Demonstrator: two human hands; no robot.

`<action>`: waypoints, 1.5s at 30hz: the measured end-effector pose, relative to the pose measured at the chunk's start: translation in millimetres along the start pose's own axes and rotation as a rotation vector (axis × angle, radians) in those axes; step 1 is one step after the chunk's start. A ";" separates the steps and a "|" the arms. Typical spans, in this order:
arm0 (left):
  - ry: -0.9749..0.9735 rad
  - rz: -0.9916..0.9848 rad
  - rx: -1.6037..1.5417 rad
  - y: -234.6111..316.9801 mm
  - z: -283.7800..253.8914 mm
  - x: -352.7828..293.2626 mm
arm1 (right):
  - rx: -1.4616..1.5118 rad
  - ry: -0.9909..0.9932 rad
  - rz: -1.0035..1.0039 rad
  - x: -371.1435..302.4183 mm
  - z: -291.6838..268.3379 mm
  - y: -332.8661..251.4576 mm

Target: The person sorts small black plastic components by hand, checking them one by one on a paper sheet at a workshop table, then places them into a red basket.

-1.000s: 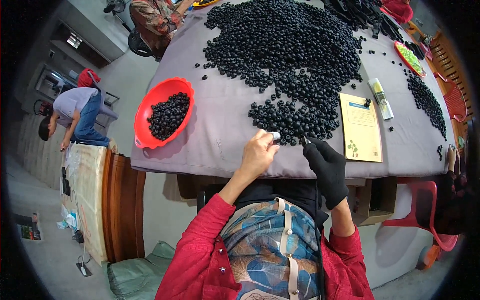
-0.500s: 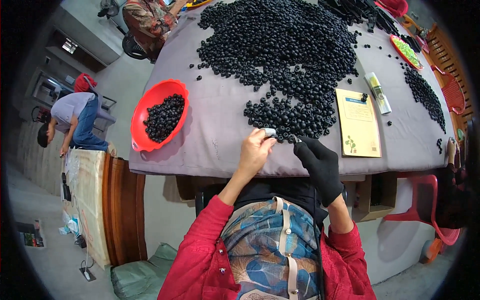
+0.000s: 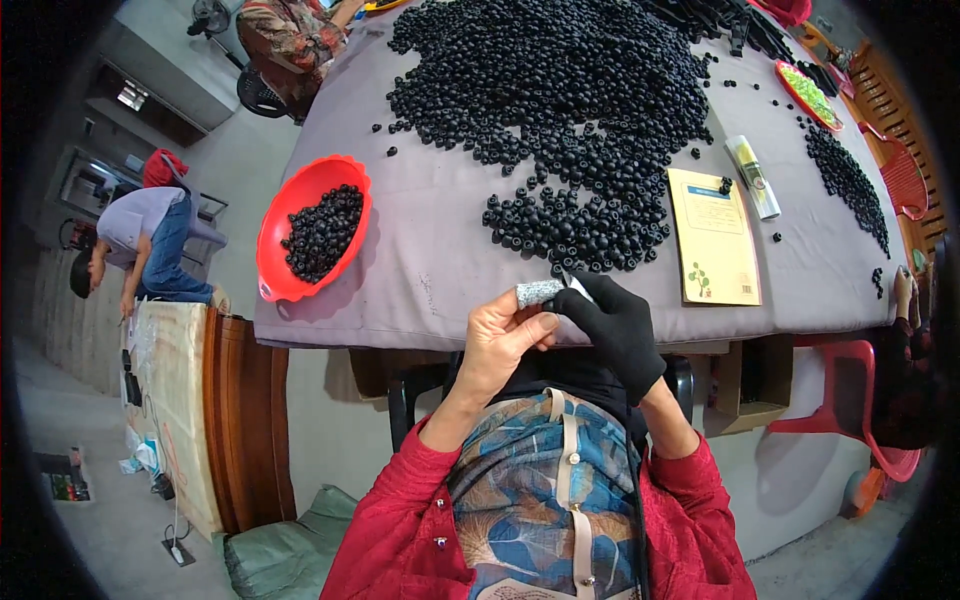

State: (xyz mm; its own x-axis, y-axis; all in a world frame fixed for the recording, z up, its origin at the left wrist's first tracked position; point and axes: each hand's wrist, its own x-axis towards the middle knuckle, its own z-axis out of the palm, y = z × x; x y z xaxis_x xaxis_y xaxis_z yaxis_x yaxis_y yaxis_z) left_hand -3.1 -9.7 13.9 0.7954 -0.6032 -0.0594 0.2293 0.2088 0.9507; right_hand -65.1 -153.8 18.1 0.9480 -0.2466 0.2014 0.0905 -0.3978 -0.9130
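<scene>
My left hand [image 3: 500,340] is bare and pinches a small grey, glittery block [image 3: 538,292] at the table's near edge. My right hand [image 3: 612,322] wears a black glove and meets the left hand at that block, its fingers closed around something small and dark that I cannot make out. Just beyond both hands lies a big heap of black round pieces [image 3: 560,110] spread over the grey cloth-covered table [image 3: 440,250].
A red bowl [image 3: 285,225] with black pieces stands at the left of the table. A yellow booklet [image 3: 715,240] and a white tube [image 3: 752,177] lie at the right. Red plastic chairs [image 3: 860,430] stand at the right. One person bends over at far left, another sits at the far end.
Both hands have drawn back from the heap toward my body and come together. The grey block now shows between the fingertips.
</scene>
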 end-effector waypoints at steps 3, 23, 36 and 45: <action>0.000 0.015 -0.053 -1.7 -2.4 -2.1 | -0.044 -0.024 -0.131 -1.9 3.4 5.6; 0.033 -0.011 -0.325 15.4 -9.5 -16.8 | 0.304 -0.205 0.119 -9.2 1.2 -28.5; 0.031 0.022 -0.301 11.5 -9.1 -18.5 | -0.046 -0.074 -0.033 -15.8 2.5 -37.2; 0.021 0.010 -0.411 4.5 -10.7 -17.8 | -0.061 -0.064 -0.112 -16.4 2.2 -36.9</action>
State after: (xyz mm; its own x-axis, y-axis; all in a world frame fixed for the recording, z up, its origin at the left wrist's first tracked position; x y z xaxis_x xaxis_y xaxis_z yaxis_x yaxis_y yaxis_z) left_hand -10.2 10.1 16.0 0.8093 -0.5843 -0.0612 0.4229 0.5071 0.7510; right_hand -83.4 -133.1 47.7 0.9506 -0.1416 0.2763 0.1802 -0.4732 -0.8624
